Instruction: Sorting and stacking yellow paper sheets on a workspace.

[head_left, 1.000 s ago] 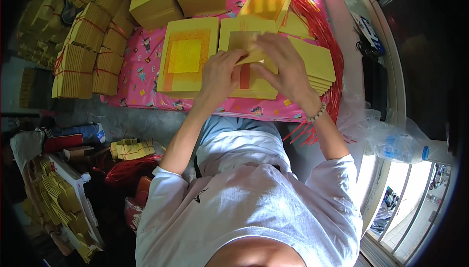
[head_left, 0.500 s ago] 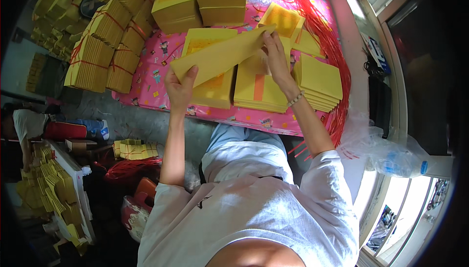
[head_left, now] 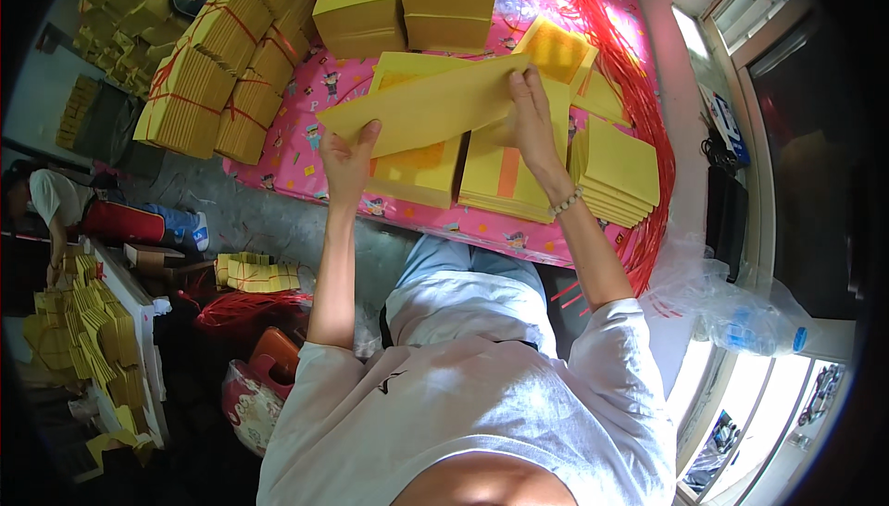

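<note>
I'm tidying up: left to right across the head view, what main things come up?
Tied yellow paper bundles, left hand holding a yellow paper piece, right hand at its other end, red strands, blue-capped bottle.

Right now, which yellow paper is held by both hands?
The long sheet, spanning from the left hand to the right hand; unlike it, the nearby stacks rest on the pink cover.

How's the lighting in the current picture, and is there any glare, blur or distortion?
Head view: strong glare at the window, lower right; sun patches on the shirt; deep shadow lower left; edges bowing near the black rim; no obvious blur on the sheet.
</note>
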The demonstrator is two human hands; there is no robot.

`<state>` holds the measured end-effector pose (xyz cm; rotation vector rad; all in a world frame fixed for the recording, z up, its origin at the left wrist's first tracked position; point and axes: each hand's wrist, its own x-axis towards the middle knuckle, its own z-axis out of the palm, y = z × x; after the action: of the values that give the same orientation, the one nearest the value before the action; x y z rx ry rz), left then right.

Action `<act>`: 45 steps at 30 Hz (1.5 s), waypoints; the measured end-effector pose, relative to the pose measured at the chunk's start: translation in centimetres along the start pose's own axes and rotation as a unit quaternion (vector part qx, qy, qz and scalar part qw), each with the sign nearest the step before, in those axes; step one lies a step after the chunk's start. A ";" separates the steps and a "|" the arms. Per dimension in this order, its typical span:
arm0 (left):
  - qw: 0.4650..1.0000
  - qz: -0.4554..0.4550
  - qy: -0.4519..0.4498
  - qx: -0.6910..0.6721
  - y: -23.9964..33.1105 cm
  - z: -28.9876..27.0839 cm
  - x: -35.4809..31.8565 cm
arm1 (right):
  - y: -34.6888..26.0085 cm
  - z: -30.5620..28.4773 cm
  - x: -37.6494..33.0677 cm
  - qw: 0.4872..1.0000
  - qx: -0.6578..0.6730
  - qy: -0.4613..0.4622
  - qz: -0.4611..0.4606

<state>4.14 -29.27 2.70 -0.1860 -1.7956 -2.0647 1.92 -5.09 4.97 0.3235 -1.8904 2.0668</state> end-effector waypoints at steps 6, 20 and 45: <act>0.996 0.018 -0.084 -0.028 2.9 1.5 -0.1 | -1.8 -0.5 0.3 0.992 -0.044 0.115 -0.002; 0.918 -0.202 -0.270 -0.211 3.1 7.3 -2.1 | -4.5 1.3 -3.8 0.962 0.186 -0.029 0.199; 0.994 0.086 -0.033 -0.049 -0.1 5.5 -2.0 | -0.6 1.7 -3.3 0.973 -0.149 -0.175 -0.010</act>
<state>5.10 -23.52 2.81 -0.4277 -1.6528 -2.0461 5.14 -7.05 4.43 0.6624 -2.3507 1.7623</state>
